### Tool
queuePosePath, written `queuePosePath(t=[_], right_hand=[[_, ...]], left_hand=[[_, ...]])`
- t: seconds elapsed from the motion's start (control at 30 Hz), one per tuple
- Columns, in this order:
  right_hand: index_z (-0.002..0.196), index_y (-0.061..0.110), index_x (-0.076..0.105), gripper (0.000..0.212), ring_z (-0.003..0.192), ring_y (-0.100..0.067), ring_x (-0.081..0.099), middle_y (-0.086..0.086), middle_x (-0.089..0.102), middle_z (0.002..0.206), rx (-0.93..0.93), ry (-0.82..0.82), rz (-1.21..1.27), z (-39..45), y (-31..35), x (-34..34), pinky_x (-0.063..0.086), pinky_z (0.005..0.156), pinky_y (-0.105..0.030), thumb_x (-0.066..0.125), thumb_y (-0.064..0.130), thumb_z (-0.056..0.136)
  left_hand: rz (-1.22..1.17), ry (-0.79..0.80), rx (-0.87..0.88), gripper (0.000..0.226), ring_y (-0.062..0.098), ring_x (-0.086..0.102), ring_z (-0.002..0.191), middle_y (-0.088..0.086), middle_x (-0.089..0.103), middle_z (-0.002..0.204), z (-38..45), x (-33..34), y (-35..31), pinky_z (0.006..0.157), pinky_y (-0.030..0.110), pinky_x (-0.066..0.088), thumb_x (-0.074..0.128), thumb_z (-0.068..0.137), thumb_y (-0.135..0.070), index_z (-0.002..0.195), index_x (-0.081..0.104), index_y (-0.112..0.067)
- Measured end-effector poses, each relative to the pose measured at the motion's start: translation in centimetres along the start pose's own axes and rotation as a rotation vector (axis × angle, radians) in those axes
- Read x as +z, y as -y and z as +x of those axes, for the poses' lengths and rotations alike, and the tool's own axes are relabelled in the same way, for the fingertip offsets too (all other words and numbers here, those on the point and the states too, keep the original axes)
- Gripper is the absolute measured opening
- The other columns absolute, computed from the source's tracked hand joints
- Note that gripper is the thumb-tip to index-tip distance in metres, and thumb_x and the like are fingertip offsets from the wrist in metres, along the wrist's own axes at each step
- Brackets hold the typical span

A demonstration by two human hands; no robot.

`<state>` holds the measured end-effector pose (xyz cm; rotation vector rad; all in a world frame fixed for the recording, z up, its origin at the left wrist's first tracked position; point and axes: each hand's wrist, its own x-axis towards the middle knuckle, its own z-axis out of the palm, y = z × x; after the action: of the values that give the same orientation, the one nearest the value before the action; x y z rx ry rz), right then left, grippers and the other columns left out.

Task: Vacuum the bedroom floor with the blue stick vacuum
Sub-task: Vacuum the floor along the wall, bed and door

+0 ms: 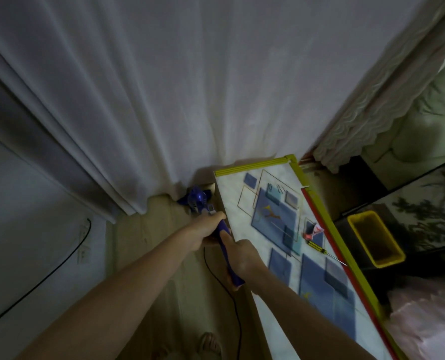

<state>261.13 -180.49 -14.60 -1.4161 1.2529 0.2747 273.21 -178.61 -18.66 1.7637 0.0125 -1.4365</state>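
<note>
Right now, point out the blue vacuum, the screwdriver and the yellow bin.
blue vacuum (196,200): head view, on its motor body by the curtain.
screwdriver (315,246): head view, on its yellow-and-black handle.
yellow bin (395,253): head view, on its right rim.

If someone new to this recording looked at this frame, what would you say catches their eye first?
Probably the blue stick vacuum in the centre, gripped by the left hand higher on its handle and the right hand lower down, its body at the foot of the pale curtain. Next, the table to the right, with its yellow edge and blue-squared top, where a screwdriver lies. A yellow bin stands beyond it.
</note>
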Motion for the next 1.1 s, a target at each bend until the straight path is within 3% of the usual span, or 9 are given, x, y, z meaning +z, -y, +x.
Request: queuePosePath(t=[0.13, 0.3, 0.4, 0.53, 0.6, 0.93, 1.1], right_hand=[[0.078, 0.008, 0.05, 0.052, 0.039, -0.01, 0.051, -0.004, 0.056, 0.06, -0.006, 0.013, -0.043, 1.2, -1.4, -0.2, 0.043, 0.04, -0.018, 0.033, 0.051, 0.101], [0.074, 0.014, 0.05, 0.055, 0.068, -0.02, 0.057, -0.008, 0.059, 0.08, -0.006, 0.009, -0.116, 2.4, -3.0, -0.4, 0.048, 0.07, -0.031, 0.037, 0.064, 0.094], [0.075, 0.013, 0.05, 0.058, 0.058, -0.015, 0.052, -0.004, 0.056, 0.072, 0.044, 0.026, -0.081, 1.9, -4.1, 0.1, 0.045, 0.062, -0.026, 0.036, 0.066, 0.093], [0.086, 0.006, 0.049, 0.055, 0.036, -0.008, 0.047, -0.003, 0.053, 0.06, 0.102, 0.063, 0.037, -0.9, -4.3, 1.5, 0.039, 0.037, -0.014, 0.035, 0.058, 0.098], [0.085, 0.006, 0.047, 0.052, 0.029, -0.005, 0.044, -0.003, 0.051, 0.059, 0.098, 0.065, 0.057, -2.5, -4.1, 2.5, 0.033, 0.032, -0.011, 0.035, 0.054, 0.1], [0.099, 0.004, 0.052, 0.055, 0.039, -0.011, 0.051, -0.007, 0.056, 0.066, 0.113, 0.147, 0.145, -11.4, -6.2, 9.2, 0.044, 0.041, -0.02, 0.034, 0.056, 0.1], [0.109, 0.005, 0.049, 0.054, 0.05, -0.014, 0.055, -0.008, 0.058, 0.073, 0.113, 0.176, 0.137, -16.8, -7.7, 12.0, 0.046, 0.047, -0.024, 0.036, 0.056, 0.099]], left_hand=[[-0.024, -0.011, -0.023, 0.02, 0.026, 0.064, 0.08, 0.011, 0.066, 0.081, 0.9, 0.8, 0.9, 0.089, 0.042, 0.054, 0.052, 0.095, -0.022, 0.084, 0.057, -0.006], [-0.032, -0.021, -0.012, 0.019, 0.029, 0.064, 0.088, 0.016, 0.067, 0.094, 1.4, 1.6, 2.2, 0.088, 0.042, 0.055, 0.052, 0.094, -0.022, 0.088, 0.058, -0.005], [0.015, -0.014, -0.013, 0.02, 0.026, 0.065, 0.083, 0.014, 0.068, 0.091, 1.2, 2.0, 3.3, 0.085, 0.04, 0.056, 0.049, 0.095, -0.024, 0.095, 0.056, -0.006], [0.042, -0.03, -0.031, 0.023, 0.021, 0.062, 0.07, 0.01, 0.065, 0.079, -0.9, 1.2, 4.3, 0.076, 0.034, 0.055, 0.046, 0.098, -0.023, 0.086, 0.054, -0.006], [0.047, -0.036, -0.04, 0.023, 0.02, 0.061, 0.07, 0.01, 0.063, 0.079, -2.4, 0.3, 4.8, 0.073, 0.032, 0.054, 0.044, 0.1, -0.022, 0.085, 0.052, -0.007], [0.158, -0.015, -0.074, 0.032, 0.017, 0.06, 0.063, 0.007, 0.062, 0.075, -10.8, -4.8, 10.4, 0.044, 0.023, 0.05, 0.04, 0.102, -0.028, 0.113, 0.054, -0.002], [0.078, 0.015, -0.119, 0.022, 0.021, 0.062, 0.071, 0.011, 0.064, 0.08, -15.1, -7.2, 14.5, 0.055, 0.03, 0.052, 0.049, 0.097, -0.022, 0.096, 0.06, -0.003]])
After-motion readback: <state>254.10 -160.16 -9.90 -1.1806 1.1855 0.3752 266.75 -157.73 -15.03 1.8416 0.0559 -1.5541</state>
